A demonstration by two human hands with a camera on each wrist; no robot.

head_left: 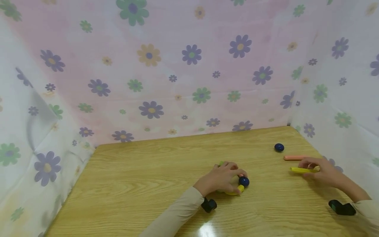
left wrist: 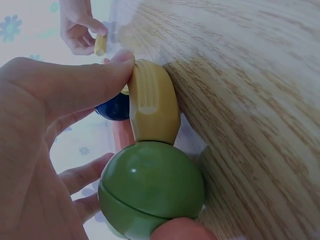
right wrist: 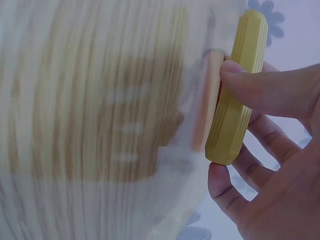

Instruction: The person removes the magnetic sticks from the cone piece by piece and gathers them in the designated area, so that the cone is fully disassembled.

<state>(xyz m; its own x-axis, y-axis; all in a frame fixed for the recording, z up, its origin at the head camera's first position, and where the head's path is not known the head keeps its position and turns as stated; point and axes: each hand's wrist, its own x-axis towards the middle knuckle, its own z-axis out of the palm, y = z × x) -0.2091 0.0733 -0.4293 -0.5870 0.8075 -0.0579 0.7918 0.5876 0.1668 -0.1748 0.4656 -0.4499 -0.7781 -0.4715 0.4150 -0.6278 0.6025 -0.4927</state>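
My left hand (head_left: 220, 177) holds a joined piece of balls and ridged rods low over the wooden table. In the left wrist view, its thumb presses a yellow rod (left wrist: 154, 102) that meets a green ball (left wrist: 150, 182). A dark blue ball (head_left: 244, 181) sits at the piece's right end, and salmon-coloured rods show partly behind and below; the palm hides the rest. Off to the right, my right hand (head_left: 325, 172) pinches a separate yellow rod (right wrist: 237, 95) between thumb and fingers. Just behind that hand, a salmon rod (head_left: 293, 158) lies on the table.
A loose dark blue ball (head_left: 279, 147) rests near the table's back right. Flowered cloth (head_left: 177, 72) hangs behind and at both sides of the wooden table (head_left: 133, 177). Each wrist carries a black device, one on the left (head_left: 209, 205), another on the right (head_left: 341, 208).
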